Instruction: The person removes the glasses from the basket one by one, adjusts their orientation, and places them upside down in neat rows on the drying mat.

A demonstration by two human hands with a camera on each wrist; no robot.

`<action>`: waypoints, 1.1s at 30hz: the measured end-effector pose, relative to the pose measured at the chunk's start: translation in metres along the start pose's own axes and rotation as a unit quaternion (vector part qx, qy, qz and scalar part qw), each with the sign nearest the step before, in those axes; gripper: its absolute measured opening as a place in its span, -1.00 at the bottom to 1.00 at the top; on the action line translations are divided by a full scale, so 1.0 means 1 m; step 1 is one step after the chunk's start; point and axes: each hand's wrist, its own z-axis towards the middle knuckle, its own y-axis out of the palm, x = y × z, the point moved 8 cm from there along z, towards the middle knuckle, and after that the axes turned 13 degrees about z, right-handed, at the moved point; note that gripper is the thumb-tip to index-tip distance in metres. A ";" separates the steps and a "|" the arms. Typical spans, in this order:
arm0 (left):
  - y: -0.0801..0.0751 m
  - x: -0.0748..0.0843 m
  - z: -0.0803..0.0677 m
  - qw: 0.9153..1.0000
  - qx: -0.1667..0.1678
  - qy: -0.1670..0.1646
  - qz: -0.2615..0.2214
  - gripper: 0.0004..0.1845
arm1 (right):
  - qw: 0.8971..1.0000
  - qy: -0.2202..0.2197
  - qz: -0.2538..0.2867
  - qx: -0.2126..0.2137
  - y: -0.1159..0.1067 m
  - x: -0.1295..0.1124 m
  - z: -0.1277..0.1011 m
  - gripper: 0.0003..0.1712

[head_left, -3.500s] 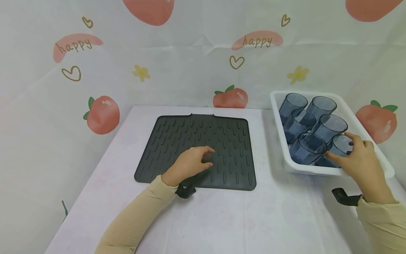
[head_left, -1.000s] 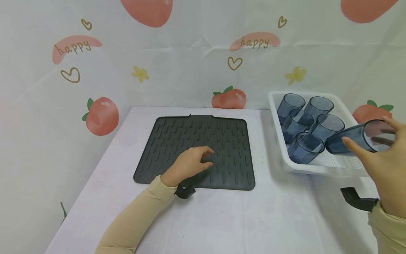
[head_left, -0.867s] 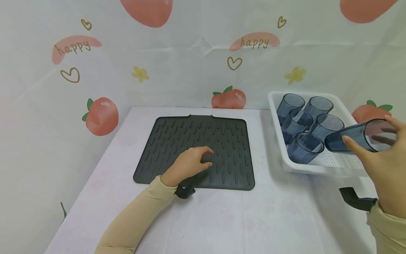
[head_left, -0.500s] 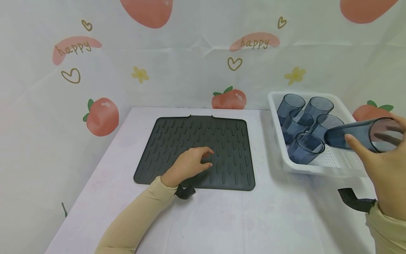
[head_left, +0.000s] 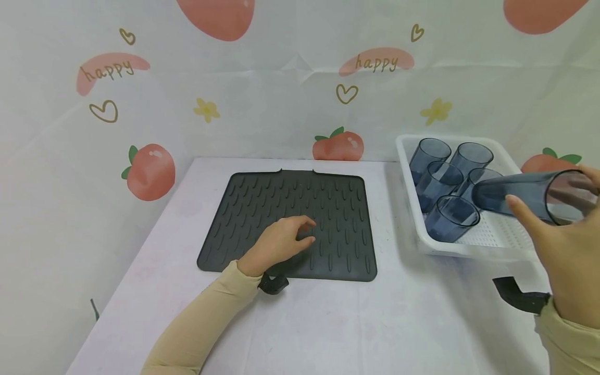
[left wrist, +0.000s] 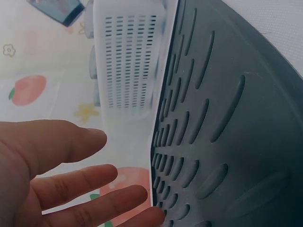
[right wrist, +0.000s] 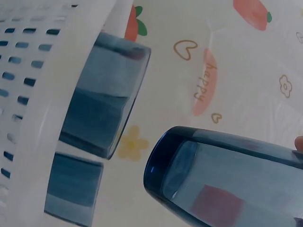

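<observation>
Sideways, right hand (head_left: 569, 260) grips cup (head_left: 525, 195) above basket (head_left: 469, 250).

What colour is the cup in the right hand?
The cup is see-through smoky blue, clearest in the head view.

Both arms wear long beige sleeves (head_left: 201, 325) down to the wrists. Each wrist carries a black strap (head_left: 273, 284) with a small camera mount; hands bare.

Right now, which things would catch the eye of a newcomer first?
First, the blue cup, held on its side by the right hand above the white basket, where five more cups stand. Then the dark ribbed mat at the table's middle, with the left hand resting on it.
</observation>
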 end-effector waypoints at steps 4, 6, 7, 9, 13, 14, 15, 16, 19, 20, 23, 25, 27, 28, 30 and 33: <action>-0.003 0.000 -0.001 1.000 0.006 0.000 -0.003 -0.60 | 1.000 -0.019 0.022 -0.010 0.002 -0.011 -0.001 -0.11; -0.004 0.001 -0.001 1.000 0.008 0.002 -0.009 -0.58 | 0.999 -0.025 0.029 -0.014 0.003 -0.014 -0.002 -0.09; -0.005 0.001 -0.002 1.000 0.009 0.002 -0.013 -0.57 | 0.999 -0.028 0.030 -0.016 0.004 -0.016 -0.003 -0.08; -0.006 0.001 -0.002 1.000 0.011 0.002 -0.023 -0.54 | 0.999 -0.031 0.032 -0.021 0.005 -0.017 -0.004 -0.06; -0.006 0.001 -0.001 0.999 0.012 0.003 -0.049 -0.48 | 0.999 -0.019 0.036 -0.028 0.008 -0.019 -0.006 -0.02; -0.006 0.000 -0.001 0.998 0.012 0.004 -0.057 -0.47 | 0.998 -0.012 0.046 -0.029 0.009 -0.018 -0.007 -0.01; -0.006 0.000 -0.001 0.998 0.013 0.004 -0.065 -0.46 | 0.998 -0.006 0.054 -0.029 0.010 -0.018 -0.008 0.00; -0.006 0.000 -0.001 0.997 0.014 0.005 -0.072 -0.45 | 0.998 -0.003 0.061 -0.028 0.011 -0.019 -0.008 0.00; -0.006 0.000 0.000 0.996 0.017 0.009 -0.092 -0.43 | 0.996 -0.009 0.089 -0.028 0.013 -0.020 -0.009 -0.01; -0.006 -0.001 0.000 0.995 0.020 0.010 -0.096 -0.43 | 0.995 -0.019 0.096 -0.030 0.014 -0.022 -0.009 -0.01; -0.007 -0.001 0.001 0.994 0.030 0.017 -0.103 -0.44 | 0.991 -0.051 0.119 -0.036 0.016 -0.027 -0.010 -0.04; -0.007 -0.001 0.001 0.994 0.036 0.021 -0.104 -0.44 | 0.987 -0.065 0.143 -0.038 0.017 -0.030 -0.010 -0.06; -0.008 -0.001 0.001 0.993 0.040 0.023 -0.109 -0.45 | 0.982 -0.076 0.168 -0.037 0.018 -0.033 -0.009 -0.08; -0.009 -0.001 0.001 0.993 0.040 0.023 -0.112 -0.45 | 0.980 -0.079 0.180 -0.035 0.019 -0.034 -0.009 -0.09; -0.009 -0.001 0.000 0.992 0.040 0.023 -0.118 -0.46 | 0.973 -0.091 0.208 -0.036 0.021 -0.038 -0.008 -0.12; -0.010 -0.001 0.000 0.991 0.041 0.022 -0.126 -0.47 | 0.962 -0.101 0.249 -0.038 0.023 -0.041 -0.007 -0.14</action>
